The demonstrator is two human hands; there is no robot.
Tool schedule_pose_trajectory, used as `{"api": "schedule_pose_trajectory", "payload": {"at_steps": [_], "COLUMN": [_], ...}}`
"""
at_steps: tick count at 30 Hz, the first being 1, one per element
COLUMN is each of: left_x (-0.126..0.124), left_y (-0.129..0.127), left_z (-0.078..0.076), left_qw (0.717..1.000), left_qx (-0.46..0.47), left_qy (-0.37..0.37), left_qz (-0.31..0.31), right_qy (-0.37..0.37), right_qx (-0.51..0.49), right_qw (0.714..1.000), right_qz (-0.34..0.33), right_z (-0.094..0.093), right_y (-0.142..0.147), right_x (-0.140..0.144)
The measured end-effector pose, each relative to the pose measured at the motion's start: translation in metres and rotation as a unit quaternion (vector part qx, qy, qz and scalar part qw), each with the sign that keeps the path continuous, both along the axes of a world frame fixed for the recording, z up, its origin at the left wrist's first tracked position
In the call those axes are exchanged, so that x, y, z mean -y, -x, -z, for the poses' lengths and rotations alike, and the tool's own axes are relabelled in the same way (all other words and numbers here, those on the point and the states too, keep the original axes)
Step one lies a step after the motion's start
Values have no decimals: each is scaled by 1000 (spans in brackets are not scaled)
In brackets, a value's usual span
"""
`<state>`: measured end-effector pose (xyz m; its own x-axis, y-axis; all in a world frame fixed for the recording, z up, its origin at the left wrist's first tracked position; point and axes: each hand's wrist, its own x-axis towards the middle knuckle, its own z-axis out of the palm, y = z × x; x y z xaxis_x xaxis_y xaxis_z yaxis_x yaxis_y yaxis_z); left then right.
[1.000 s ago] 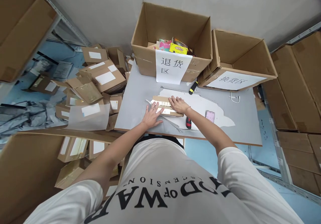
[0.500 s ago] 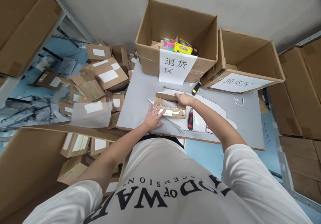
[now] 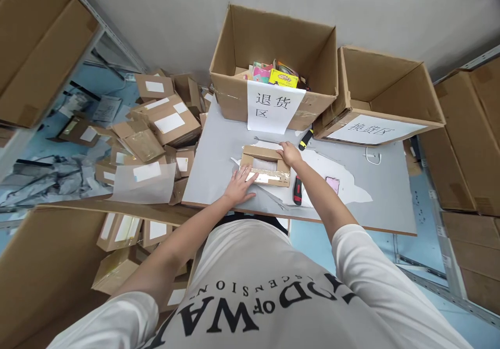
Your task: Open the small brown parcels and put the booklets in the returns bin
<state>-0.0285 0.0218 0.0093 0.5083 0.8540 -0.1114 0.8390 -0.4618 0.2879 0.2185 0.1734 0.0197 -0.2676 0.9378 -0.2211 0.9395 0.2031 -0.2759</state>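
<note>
A small cardboard box (image 3: 284,178) lies on the grey table, its flaps partly folded in around an opening in the top. Clear tape and a white label run along its near side. My left hand (image 3: 239,186) rests on the near left corner with fingers spread. At the far right corner, my right hand (image 3: 290,154) has its fingers curled over the flap edge. A red and black box cutter (image 3: 297,190) lies just right of the box. Beyond my right hand is a yellow and black cutter (image 3: 305,138). What is inside the box I cannot make out.
Two large open cartons with paper signs stand at the back: the left carton (image 3: 230,96) holds colourful small boxes, beside the right carton (image 3: 406,86). A phone (image 3: 333,184) lies on white paper (image 3: 353,190). Opened parcels (image 3: 167,122) are heaped on the left.
The box's raised far flap has folded down, with my right hand shifting slightly right and nearer. My left hand stays at the near corner. The phone has come into fuller view.
</note>
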Motion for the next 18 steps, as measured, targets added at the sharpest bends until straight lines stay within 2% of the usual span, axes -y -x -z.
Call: {"api": "schedule_pose_trajectory", "payload": {"at_steps": [4, 7, 9, 11, 13, 18], "left_x": [-17, -38, -52, -62, -68, -72], "left_y": [13, 31, 42, 49, 52, 49], "left_z": [-7, -11, -10, -7, -4, -6], "left_qw": [1000, 998, 996, 993, 992, 993], "left_qx": [21, 43, 53, 61, 66, 64], "left_qy": [-5, -2, 21, 53, 80, 102], "left_qz": [22, 44, 69, 83, 68, 19], "right_qy": [-95, -146, -136, -103, -78, -55], "right_qx": [-1, -17, -26, -23, -8, 47], "right_qw": [993, 976, 962, 953, 959, 979], "right_qz": [-77, -159, -235, -283, -273, -190], "right_z": [-9, -19, -24, -27, -27, -34], "right_y": [3, 5, 8, 11, 15, 28], "right_x": [13, 36, 54, 70, 82, 99]}}
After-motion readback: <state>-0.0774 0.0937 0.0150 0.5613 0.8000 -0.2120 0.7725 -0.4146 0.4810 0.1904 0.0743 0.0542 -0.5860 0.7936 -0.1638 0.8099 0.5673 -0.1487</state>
